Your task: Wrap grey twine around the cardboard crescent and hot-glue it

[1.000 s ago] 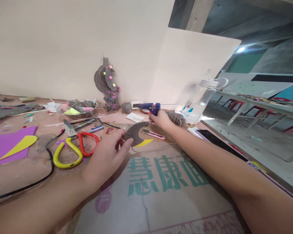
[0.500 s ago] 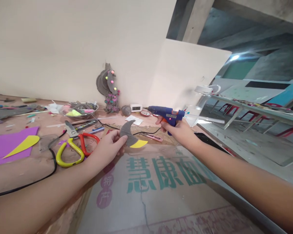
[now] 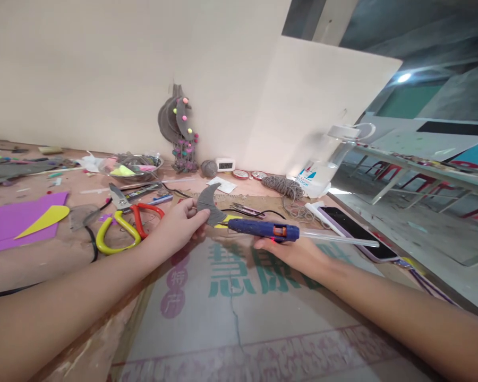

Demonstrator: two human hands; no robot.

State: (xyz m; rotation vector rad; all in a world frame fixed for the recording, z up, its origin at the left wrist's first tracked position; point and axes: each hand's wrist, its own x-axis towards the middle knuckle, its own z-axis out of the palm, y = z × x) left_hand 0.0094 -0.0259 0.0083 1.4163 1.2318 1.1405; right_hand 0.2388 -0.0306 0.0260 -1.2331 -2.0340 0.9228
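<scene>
Held a grey crescent (image 3: 209, 204) near the middle of the view, pinched narrowly at its nine o'clock side between thumb and fingers of the left hand (image 3: 186, 219). Saw a yellow part (image 3: 227, 218) at the crescent's lower end, toward four o'clock. Gripped a blue glue gun (image 3: 258, 228) in the right hand (image 3: 300, 255), closed around it from below, with the red light lit and a clear glue stick (image 3: 342, 239) jutting from its rear toward three o'clock. Had the nozzle aimed toward nine o'clock, right at the yellow part; could not tell contact from a slight gap there.

Counting from the crescent, saw on the desk (image 3: 27, 270) red-and-yellow-handled scissors (image 3: 119, 233) at nine o'clock, a filled bowl (image 3: 145, 172) at ten, a ball of yarn (image 3: 209, 168) at twelve, a small white clock (image 3: 225, 165) at one, and a phone (image 3: 354, 228) at three. Noted a printed sheet (image 3: 279, 318) below at six, and a pompom-studded grey ornament (image 3: 169, 123) at eleven, against the pale wall (image 3: 95, 69).
</scene>
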